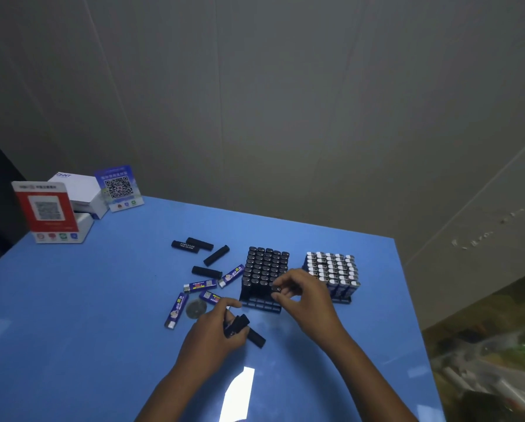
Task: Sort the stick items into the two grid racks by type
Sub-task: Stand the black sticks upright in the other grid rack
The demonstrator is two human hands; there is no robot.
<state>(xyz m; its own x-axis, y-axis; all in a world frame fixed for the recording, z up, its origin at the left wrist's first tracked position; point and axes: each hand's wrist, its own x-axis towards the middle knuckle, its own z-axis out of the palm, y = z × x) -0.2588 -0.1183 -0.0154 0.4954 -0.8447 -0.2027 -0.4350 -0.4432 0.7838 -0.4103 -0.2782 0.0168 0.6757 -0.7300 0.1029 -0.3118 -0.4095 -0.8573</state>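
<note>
Pinching a black stick (pixel 277 289) with right hand (pixel 305 295) at the front row of the black rack (pixel 262 278). Left hand (pixel 215 332) grips more black sticks (pixel 239 325) just above the table (pixel 72 315). Blue rack (pixel 332 274) sits right of the black one. Loose blue sticks (pixel 200 286) and black ones (pixel 206 272) lie to the left.

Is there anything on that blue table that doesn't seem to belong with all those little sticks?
Yes. A flat round grey disc lies among the loose blue sticks, just ahead of the left hand. It is the only round item there, and neither grid rack has a slot shaped for it.
</note>
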